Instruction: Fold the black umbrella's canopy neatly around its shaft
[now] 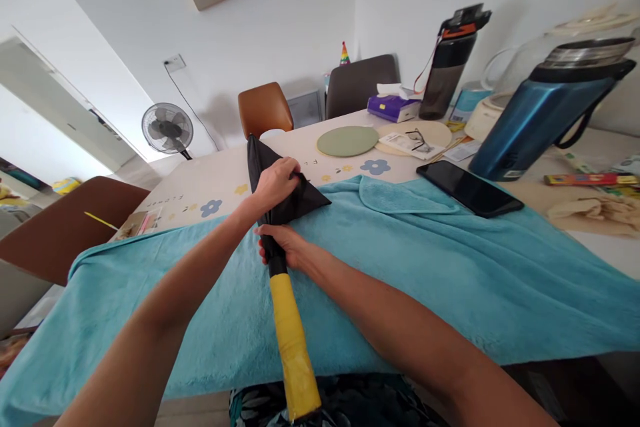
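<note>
A folded black umbrella (pixel 260 163) with a long yellow handle (pixel 293 347) lies lengthwise in front of me, handle end toward my body. My left hand (pixel 277 183) is closed on the black canopy cloth, its fingers bunching a fold. A loose corner of that cloth sticks out to the right. Lower down, my right hand (pixel 286 245) wraps round the gathered cloth just above the handle. Under the umbrella, a turquoise towel-like cloth (pixel 210 307) covers the near side of the table.
On the right are a black phone (pixel 470 187), a blue bottle (pixel 540 113), a dark bottle (pixel 450 67), glasses (pixel 418 140) and a purple tissue pack (pixel 393 107). A green placemat (pixel 347 141) lies farther back. Chairs (pixel 265 109) and a fan (pixel 167 128) stand beyond.
</note>
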{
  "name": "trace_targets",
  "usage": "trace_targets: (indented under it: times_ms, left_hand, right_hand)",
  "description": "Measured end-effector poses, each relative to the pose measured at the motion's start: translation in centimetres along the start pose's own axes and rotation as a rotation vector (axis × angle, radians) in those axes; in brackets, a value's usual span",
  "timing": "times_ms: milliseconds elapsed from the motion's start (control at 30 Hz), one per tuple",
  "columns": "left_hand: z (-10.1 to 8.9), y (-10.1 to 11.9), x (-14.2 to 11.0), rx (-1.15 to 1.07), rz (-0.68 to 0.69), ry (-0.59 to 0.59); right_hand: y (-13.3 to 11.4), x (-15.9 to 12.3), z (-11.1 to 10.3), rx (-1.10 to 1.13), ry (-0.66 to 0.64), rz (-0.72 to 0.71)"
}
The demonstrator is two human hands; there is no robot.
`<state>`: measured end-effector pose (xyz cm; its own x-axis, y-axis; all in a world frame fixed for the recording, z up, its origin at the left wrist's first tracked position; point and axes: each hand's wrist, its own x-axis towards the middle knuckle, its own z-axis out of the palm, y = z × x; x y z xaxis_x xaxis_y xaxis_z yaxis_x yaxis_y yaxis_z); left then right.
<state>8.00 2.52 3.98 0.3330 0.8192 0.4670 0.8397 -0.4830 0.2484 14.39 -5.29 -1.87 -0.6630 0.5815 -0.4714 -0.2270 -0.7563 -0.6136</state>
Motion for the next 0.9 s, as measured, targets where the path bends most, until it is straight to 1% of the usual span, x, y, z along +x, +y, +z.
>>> trace_targets:
  times_ms: [100, 200, 267, 367, 467, 533, 567, 633, 733, 800, 900]
  left_hand:
    - [-1.9, -0.8, -1.1, -0.257, -0.144, 0.087]
    - [-3.3, -2.3, -3.0, -0.506, -0.27, 0.221]
    - [-4.1, -3.4, -4.6, -0.557, -0.314, 0.322]
    - [-5.1, -4.9, -7.0, -0.532, -0.394, 0.436]
    - [-5.5, -6.2, -8.8, -0.595, -0.469, 0.635]
    - [-5.4, -6.8, -9.5, -0.667, -0.515, 0.774]
    - [-5.2, -7.0, -9.8, -0.7, -0.542, 0.823]
    - [-4.7, -7.4, -10.2, -0.766, -0.597, 0.864]
    - [-4.0, -7.6, -10.5, -0.832, -0.64, 0.856]
    - [-3.9, -7.8, -10.7, -0.828, -0.645, 0.87]
    - [-4.1, -8.2, -10.8, -0.795, -0.648, 0.914]
  right_hand:
    - [0.1, 0.2, -0.2, -0.006, 0.005, 0.002]
    - [0.2, 0.5, -0.3, -0.014, -0.007, 0.001]
    - [0.2, 0.6, -0.4, -0.011, -0.017, 0.006]
    - [0.2, 0.5, -0.4, -0.008, -0.027, 0.021]
    - [0.1, 0.4, -0.4, -0.001, -0.037, 0.028]
    - [0.1, 0.4, -0.4, 0.005, -0.054, 0.023]
    - [0.1, 0.5, -0.5, 0.01, -0.068, 0.02]
    - [0.1, 0.5, -0.6, 0.042, -0.104, 0.012]
    - [0.0, 0.4, -0.8, 0.123, -0.159, -0.002]
    - [-0.1, 0.4, -0.8, 0.16, -0.176, 0.004]
    - [-0.2, 0.4, -0.8, 0.168, -0.164, 0.032]
